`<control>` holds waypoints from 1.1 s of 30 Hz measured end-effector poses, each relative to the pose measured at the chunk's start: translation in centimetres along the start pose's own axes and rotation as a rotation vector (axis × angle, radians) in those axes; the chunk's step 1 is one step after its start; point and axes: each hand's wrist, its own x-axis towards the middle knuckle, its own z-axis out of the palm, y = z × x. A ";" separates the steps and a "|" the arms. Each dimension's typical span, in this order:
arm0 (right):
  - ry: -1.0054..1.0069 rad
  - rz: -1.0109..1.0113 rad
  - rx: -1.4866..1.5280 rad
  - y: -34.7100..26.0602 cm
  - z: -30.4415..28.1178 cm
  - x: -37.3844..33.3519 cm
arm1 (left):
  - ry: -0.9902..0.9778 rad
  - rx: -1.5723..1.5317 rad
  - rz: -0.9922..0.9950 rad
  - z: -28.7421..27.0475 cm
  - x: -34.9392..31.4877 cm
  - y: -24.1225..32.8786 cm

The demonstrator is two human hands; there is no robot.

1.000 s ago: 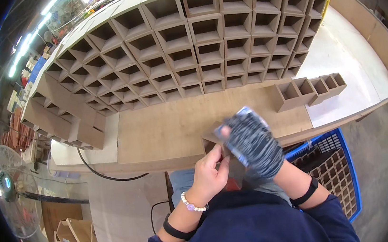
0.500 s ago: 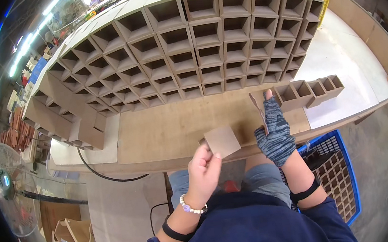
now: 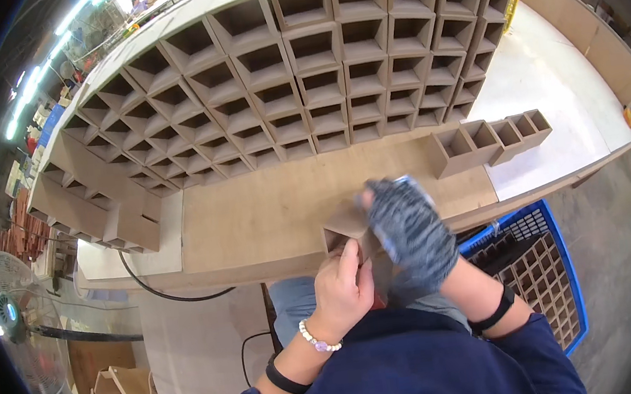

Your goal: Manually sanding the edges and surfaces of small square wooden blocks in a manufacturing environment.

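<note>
Item: small open cardboard box (image 3: 344, 229), at the near edge of the workbench (image 3: 256, 219), held between both hands. Left hand (image 3: 342, 291), bare, closed on its lower side at 6 o'clock. Right hand (image 3: 412, 234), gloved, pressing its 3 o'clock side; blurred. Step, judged: forming the box. Next calls for placement beside the short row of finished boxes (image 3: 489, 140) at 2 o'clock.

Person seen from above, dressed in a dark navy long-sleeved top with both sleeves pushed up the forearms. Left hand (image 3: 339, 291), nearer the pedestal fan (image 3: 13, 309), is bare, with a pale beaded bracelet at the wrist and a black band further up the forearm. Right hand (image 3: 411, 233), farther from the fan, wears a grey-and-black mottled knit glove, with a black band at its wrist.
</note>
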 end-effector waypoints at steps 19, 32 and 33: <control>-0.156 0.087 -0.120 2.9 1.7 -0.6 | 0.034 -0.094 -0.022 0.4 -0.9 0.3; -0.098 0.105 -0.180 3.1 2.4 -1.4 | 0.032 -0.102 -0.017 0.4 -0.9 -0.1; -0.085 0.062 -0.138 1.5 1.5 -1.0 | 0.039 -0.095 -0.003 0.6 -0.7 -0.5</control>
